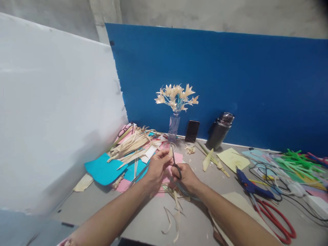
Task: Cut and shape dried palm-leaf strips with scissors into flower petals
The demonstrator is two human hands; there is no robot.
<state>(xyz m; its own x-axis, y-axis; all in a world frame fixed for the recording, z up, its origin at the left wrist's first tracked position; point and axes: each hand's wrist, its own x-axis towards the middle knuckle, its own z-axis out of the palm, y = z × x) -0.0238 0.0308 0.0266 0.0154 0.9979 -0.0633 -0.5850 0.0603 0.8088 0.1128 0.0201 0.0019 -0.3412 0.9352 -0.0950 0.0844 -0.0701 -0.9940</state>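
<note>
At the far left, a white panel (58, 102) rises beside the grey table (102, 212), with a pale scrap (83, 182) lying near its foot. Next to the scrap, a blue sheet (101, 169) curls at its edges, and a heap of pale dried strips (133, 143) lies behind it over pink and blue paper. The left hand (160, 164) comes next, its thumb and fingers pinching a small pale piece (171, 152) in front of a clear bottle (173, 128). That bottle stands upright and holds a bunch of pale flowers (176, 95). Loose offcuts (176, 218) lie on the table below the hands. The black scissors (176, 167) point up beside the piece, gripped by the right hand (189, 176); whether their blades touch it is hard to tell. The 2 hands are close together. Further right, a phone (192, 131) leans on the blue panel (217, 75), then come a dark flask (219, 131), a yellow sheet (233, 160), a blue glue gun (252, 184), red-handled scissors (279, 218) and fuzzy green stems (298, 161).
</note>
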